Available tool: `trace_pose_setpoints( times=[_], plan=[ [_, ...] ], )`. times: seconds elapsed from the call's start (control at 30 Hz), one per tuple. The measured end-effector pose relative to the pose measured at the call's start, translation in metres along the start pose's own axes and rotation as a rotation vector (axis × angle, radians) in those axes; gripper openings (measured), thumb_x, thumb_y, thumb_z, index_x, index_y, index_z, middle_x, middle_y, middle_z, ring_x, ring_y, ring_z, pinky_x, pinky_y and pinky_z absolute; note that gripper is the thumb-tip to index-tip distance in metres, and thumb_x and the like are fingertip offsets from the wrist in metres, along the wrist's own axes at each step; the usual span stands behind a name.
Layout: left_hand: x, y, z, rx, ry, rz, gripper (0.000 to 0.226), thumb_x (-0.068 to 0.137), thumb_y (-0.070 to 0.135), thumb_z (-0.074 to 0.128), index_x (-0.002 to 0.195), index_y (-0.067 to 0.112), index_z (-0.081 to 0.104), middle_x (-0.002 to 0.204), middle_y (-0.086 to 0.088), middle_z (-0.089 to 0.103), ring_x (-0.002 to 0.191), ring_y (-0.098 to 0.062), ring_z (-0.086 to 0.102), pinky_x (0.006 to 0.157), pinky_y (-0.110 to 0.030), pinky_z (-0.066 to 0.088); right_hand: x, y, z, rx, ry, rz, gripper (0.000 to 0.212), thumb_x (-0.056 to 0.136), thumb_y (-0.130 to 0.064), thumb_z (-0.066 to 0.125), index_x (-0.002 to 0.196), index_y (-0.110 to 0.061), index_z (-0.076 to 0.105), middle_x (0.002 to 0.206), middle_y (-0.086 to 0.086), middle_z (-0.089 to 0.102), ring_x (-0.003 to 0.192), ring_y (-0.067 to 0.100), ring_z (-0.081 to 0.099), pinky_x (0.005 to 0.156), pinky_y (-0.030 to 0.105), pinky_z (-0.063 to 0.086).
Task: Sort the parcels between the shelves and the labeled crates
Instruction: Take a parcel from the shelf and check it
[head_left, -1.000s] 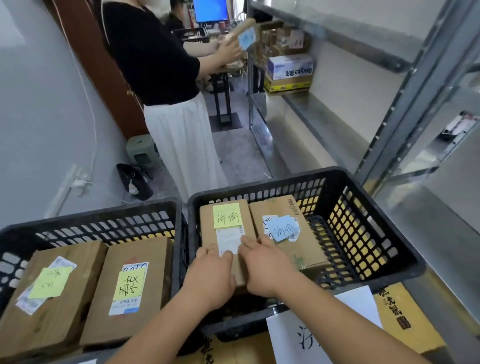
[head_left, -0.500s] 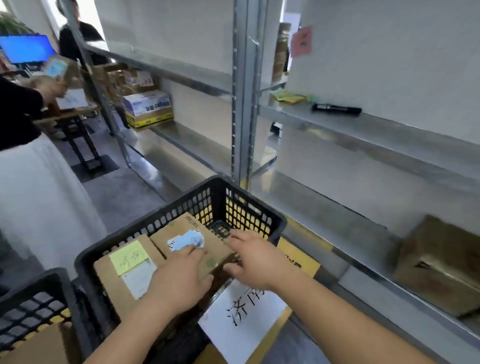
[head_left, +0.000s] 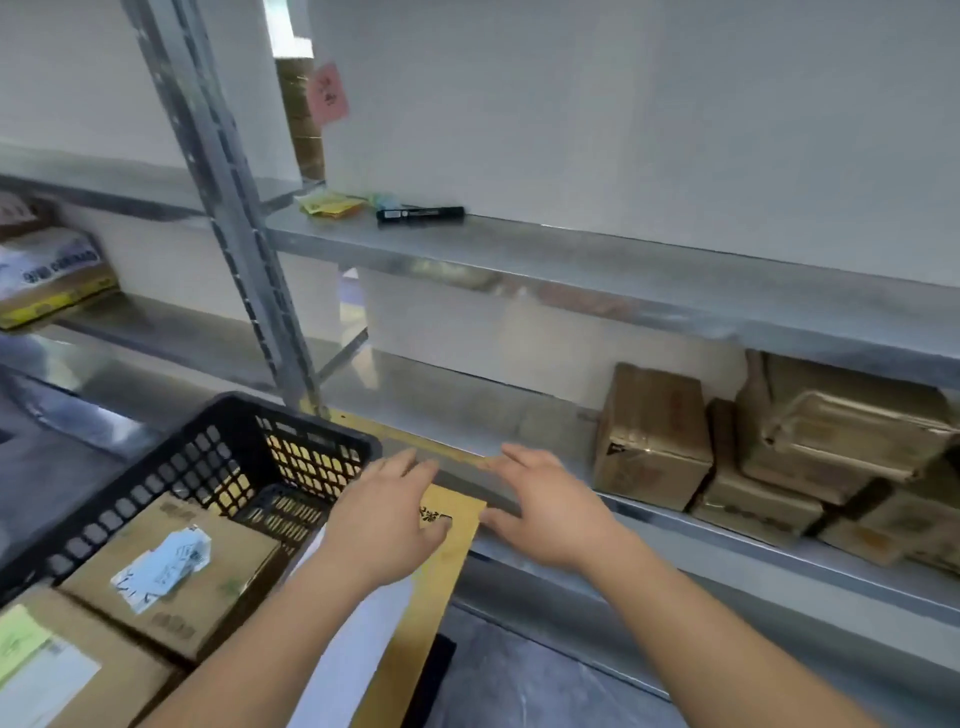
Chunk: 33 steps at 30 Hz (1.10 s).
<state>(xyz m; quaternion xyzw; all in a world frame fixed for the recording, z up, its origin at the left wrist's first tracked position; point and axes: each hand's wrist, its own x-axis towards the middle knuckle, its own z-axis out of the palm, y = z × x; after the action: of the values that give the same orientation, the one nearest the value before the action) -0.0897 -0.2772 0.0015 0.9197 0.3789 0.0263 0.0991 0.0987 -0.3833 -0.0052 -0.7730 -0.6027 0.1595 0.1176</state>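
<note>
left hand (head_left: 383, 525): fingers spread, empty, above crate's right rim | right hand (head_left: 551, 506): fingers spread, empty, near shelf edge | parcels (head_left: 171, 574): in black crate (head_left: 171, 470), near left | boxes (head_left: 652, 434): lower shelf (head_left: 467, 400), right

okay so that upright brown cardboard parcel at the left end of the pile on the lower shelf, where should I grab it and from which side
Probably by its two narrow upright faces, coming from the open shelf front. The upright brown cardboard parcel stands tall at the left end of the stack of brown parcels. Its left face is free, so the left hand fits there; the right hand must slip its fingers into the tight gap beside the stack on the lower metal shelf.
</note>
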Motion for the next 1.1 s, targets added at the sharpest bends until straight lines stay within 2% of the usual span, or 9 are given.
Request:
trace_pose_setpoints(
  times=[0.07,0.23,0.37,0.47,0.63,0.83,0.93,1.03,1.1],
  plan=[
    [0.021,0.027,0.008,-0.002,-0.016,0.031,0.070,0.090,0.059,0.057,0.152,0.035,0.034,0.155,0.003,0.037,0.141,-0.023,0.035,0.112,-0.039,0.037,-0.006,0.033,-0.010,0.023,0.013,0.047,0.072,0.097,-0.057,0.057,0.158,-0.031,0.033,0.170,-0.001,0.021,0.155,0.021,0.017,0.124,0.037,0.024],
    [0.075,0.096,0.029,-0.019,-0.095,0.077,0.074,0.091,0.059,0.056,0.155,0.037,0.027,0.163,0.001,0.027,0.148,-0.025,0.027,0.116,-0.043,0.034,-0.016,0.118,-0.036,0.033,0.037,0.150,0.074,0.097,-0.057,0.057,0.160,-0.027,0.031,0.170,0.002,0.021,0.155,0.024,0.019,0.125,0.033,0.017],
    [0.113,0.147,0.047,-0.013,-0.095,0.131,0.074,0.091,0.057,0.057,0.155,0.035,0.027,0.162,0.001,0.028,0.146,-0.025,0.029,0.115,-0.040,0.036,-0.014,0.181,-0.053,0.044,0.071,0.200,0.073,0.096,-0.057,0.058,0.159,-0.027,0.036,0.169,0.003,0.023,0.154,0.026,0.020,0.125,0.036,0.021],
    [0.131,0.175,0.060,0.009,-0.117,0.168,0.074,0.091,0.056,0.056,0.155,0.033,0.028,0.160,0.001,0.031,0.145,-0.025,0.030,0.113,-0.042,0.038,-0.013,0.213,-0.058,0.019,0.072,0.249,0.073,0.096,-0.058,0.057,0.158,-0.027,0.036,0.168,0.005,0.025,0.153,0.029,0.021,0.124,0.043,0.025],
    [0.161,0.202,0.075,0.048,-0.144,0.228,0.071,0.092,0.059,0.054,0.153,0.035,0.028,0.159,0.001,0.032,0.144,-0.025,0.031,0.111,-0.042,0.039,-0.002,0.245,-0.060,-0.059,0.003,0.295,0.075,0.096,-0.063,0.051,0.160,-0.033,0.026,0.170,0.004,0.018,0.152,0.038,0.023,0.122,0.048,0.027],
    [0.213,0.214,0.089,0.046,-0.182,0.279,0.065,0.093,0.062,0.050,0.151,0.039,0.030,0.161,-0.004,0.029,0.141,-0.033,0.034,0.113,-0.044,0.037,0.021,0.266,-0.055,0.026,-0.056,0.393,0.075,0.099,-0.067,0.041,0.163,-0.036,0.018,0.173,0.000,-0.005,0.158,0.037,0.002,0.126,0.049,0.021],
    [0.240,0.214,0.096,0.043,-0.184,0.329,0.060,0.090,0.063,0.045,0.143,0.037,0.039,0.153,0.000,0.038,0.133,-0.034,0.042,0.106,-0.045,0.043,0.037,0.270,-0.051,0.058,-0.073,0.442,0.069,0.102,-0.063,0.036,0.163,-0.034,0.019,0.173,0.001,-0.007,0.156,0.038,0.010,0.124,0.049,0.024],
    [0.265,0.213,0.104,0.024,-0.215,0.366,0.064,0.087,0.065,0.032,0.143,0.034,0.043,0.152,-0.002,0.038,0.130,-0.035,0.046,0.103,-0.043,0.045,0.053,0.277,-0.050,0.038,-0.029,0.492,0.066,0.104,-0.055,0.039,0.163,-0.032,0.017,0.172,0.000,-0.009,0.155,0.042,0.009,0.123,0.049,0.026],
    [0.277,0.211,0.110,0.007,-0.254,0.341,0.060,0.093,0.060,0.041,0.146,0.032,0.043,0.159,-0.009,0.029,0.130,-0.040,0.045,0.105,-0.042,0.044,0.062,0.282,-0.052,0.034,-0.008,0.540,0.071,0.102,-0.049,0.047,0.163,-0.033,0.014,0.171,0.000,-0.010,0.154,0.042,0.011,0.121,0.049,0.029]
  ],
)
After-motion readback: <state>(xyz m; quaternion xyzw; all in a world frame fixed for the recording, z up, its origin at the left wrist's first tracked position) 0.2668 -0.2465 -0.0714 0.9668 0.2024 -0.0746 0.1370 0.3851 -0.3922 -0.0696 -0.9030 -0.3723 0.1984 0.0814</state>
